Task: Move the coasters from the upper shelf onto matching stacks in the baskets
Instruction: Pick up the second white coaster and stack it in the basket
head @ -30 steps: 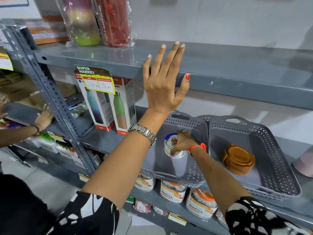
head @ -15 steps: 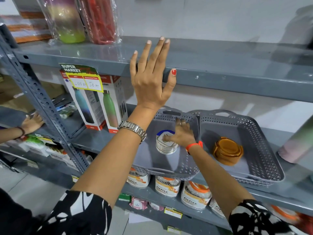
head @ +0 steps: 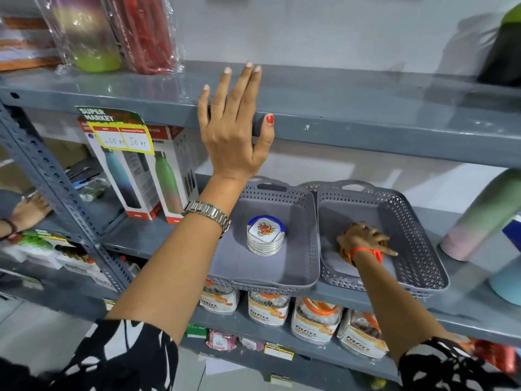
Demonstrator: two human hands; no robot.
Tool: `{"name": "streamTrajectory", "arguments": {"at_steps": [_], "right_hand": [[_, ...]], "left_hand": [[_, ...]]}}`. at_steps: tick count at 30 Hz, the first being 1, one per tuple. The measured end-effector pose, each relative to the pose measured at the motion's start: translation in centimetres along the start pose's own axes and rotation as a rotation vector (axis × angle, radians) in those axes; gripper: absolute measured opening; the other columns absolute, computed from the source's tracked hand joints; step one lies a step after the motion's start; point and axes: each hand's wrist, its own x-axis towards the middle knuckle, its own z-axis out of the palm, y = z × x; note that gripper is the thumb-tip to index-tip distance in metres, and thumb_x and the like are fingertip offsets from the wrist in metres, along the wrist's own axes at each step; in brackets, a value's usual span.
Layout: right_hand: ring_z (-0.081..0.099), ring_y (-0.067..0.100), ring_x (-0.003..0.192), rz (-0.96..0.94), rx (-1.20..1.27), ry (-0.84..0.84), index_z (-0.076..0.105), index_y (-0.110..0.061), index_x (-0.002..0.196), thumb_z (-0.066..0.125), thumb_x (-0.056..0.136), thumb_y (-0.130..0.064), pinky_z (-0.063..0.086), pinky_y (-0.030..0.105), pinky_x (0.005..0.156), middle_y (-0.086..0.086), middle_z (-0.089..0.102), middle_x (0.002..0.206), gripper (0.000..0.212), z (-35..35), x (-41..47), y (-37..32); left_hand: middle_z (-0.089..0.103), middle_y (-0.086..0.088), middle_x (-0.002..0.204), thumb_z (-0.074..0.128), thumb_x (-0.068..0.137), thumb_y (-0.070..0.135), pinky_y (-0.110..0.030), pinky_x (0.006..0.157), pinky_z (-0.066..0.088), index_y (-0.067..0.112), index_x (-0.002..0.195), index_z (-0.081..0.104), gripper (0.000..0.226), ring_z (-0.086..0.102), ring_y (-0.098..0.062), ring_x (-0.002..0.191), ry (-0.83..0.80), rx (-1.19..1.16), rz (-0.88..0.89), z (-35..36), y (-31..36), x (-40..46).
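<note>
Two grey perforated baskets stand side by side on the middle shelf. The left basket (head: 306, 221) holds a stack of white coasters (head: 265, 235) with a blue rim and a flower print. In the right basket (head: 417, 249), my right hand (head: 363, 239) lies with fingers spread over the brown coaster stack (head: 342, 250), hiding nearly all of it. My left hand (head: 234, 136) is raised, open and flat against the front edge of the upper shelf (head: 366, 108), holding nothing. I see no coasters on the upper shelf.
Wrapped bottles (head: 112, 32) stand at the upper shelf's left end. Boxed bottles (head: 158, 176) and a price tag (head: 118, 131) are left of the baskets, a pastel bottle (head: 479, 215) is to their right, jars (head: 267, 309) are below. Another person's hand (head: 31, 207) reaches in far left.
My right hand has left the white coaster stack in the left basket and moved right onto the brown stack in the right basket. My left hand has stayed on the shelf edge.
</note>
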Motion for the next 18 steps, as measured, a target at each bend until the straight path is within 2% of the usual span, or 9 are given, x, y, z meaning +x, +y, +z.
{"name": "streamTrajectory", "arguments": {"at_steps": [3, 6, 9, 11, 13, 15, 18], "right_hand": [[0.012, 0.046, 0.140, 0.004, -0.010, -0.010, 0.029, -0.012, 0.141, 0.057, 0.086, -0.044, 0.020, 0.071, 0.106, 0.019, 0.022, 0.152, 0.070, -0.1, -0.3, -0.1], [0.011, 0.046, 0.140, -0.035, 0.010, -0.038, 0.031, -0.012, 0.139, 0.055, 0.088, -0.035, 0.017, 0.069, 0.108, 0.017, 0.026, 0.150, 0.061, 0.0, 0.1, 0.1], [0.027, 0.036, 0.139, -0.117, -0.031, -0.164, 0.037, -0.009, 0.137, 0.053, 0.090, -0.023, 0.025, 0.058, 0.113, 0.017, 0.036, 0.148, 0.052, 1.2, 0.6, 2.0], [0.024, 0.036, 0.141, -0.094, 0.032, -0.185, 0.032, -0.009, 0.140, 0.054, 0.091, -0.032, 0.022, 0.059, 0.112, 0.023, 0.030, 0.149, 0.058, 0.9, 0.4, 1.9], [0.008, 0.043, 0.143, -0.073, 0.045, -0.054, 0.018, -0.013, 0.147, 0.059, 0.083, -0.054, 0.013, 0.069, 0.109, 0.019, 0.016, 0.156, 0.087, -0.3, 0.3, 0.8], [-0.001, 0.044, 0.143, -0.096, 0.042, 0.002, 0.005, -0.016, 0.150, 0.057, 0.076, -0.068, 0.009, 0.072, 0.107, 0.018, 0.003, 0.159, 0.105, -1.2, -0.7, 0.3], [-0.004, 0.044, 0.143, -0.150, 0.119, 0.157, 0.002, -0.012, 0.151, 0.045, 0.082, -0.071, 0.005, 0.071, 0.108, 0.022, -0.001, 0.158, 0.100, -1.0, -2.0, 0.9]], "left_hand": [[0.057, -0.004, 0.135, 0.022, 0.098, 0.045, -0.045, 0.109, 0.028, 0.009, 0.132, 0.056, 0.060, 0.047, -0.025, 0.129, -0.007, 0.001, 0.004, 0.0, 0.0, 0.0], [0.057, -0.004, 0.135, 0.020, 0.099, 0.045, -0.044, 0.109, 0.029, 0.009, 0.132, 0.056, 0.061, 0.047, -0.025, 0.129, -0.010, 0.011, 0.004, 0.0, 0.0, 0.0], [0.057, -0.004, 0.135, 0.020, 0.099, 0.045, -0.044, 0.109, 0.029, 0.010, 0.132, 0.057, 0.061, 0.047, -0.024, 0.129, -0.012, 0.015, 0.004, -0.1, 0.0, 0.1], [0.057, -0.003, 0.135, 0.019, 0.099, 0.046, -0.044, 0.109, 0.029, 0.010, 0.132, 0.057, 0.062, 0.047, -0.024, 0.129, -0.019, 0.015, 0.007, -0.1, 0.0, 0.1], [0.057, -0.004, 0.135, 0.018, 0.099, 0.046, -0.045, 0.109, 0.029, 0.010, 0.132, 0.056, 0.062, 0.047, -0.024, 0.129, -0.030, 0.009, 0.008, -0.1, 0.0, 0.1], [0.056, -0.004, 0.136, 0.018, 0.099, 0.047, -0.046, 0.109, 0.029, 0.010, 0.133, 0.055, 0.063, 0.046, -0.025, 0.130, -0.046, 0.006, 0.008, -0.3, 0.2, 0.2], [0.052, -0.006, 0.140, 0.020, 0.098, 0.045, -0.051, 0.111, 0.025, 0.009, 0.136, 0.051, 0.061, 0.042, -0.026, 0.133, -0.086, 0.018, -0.026, -0.4, 0.4, 0.1]]}}
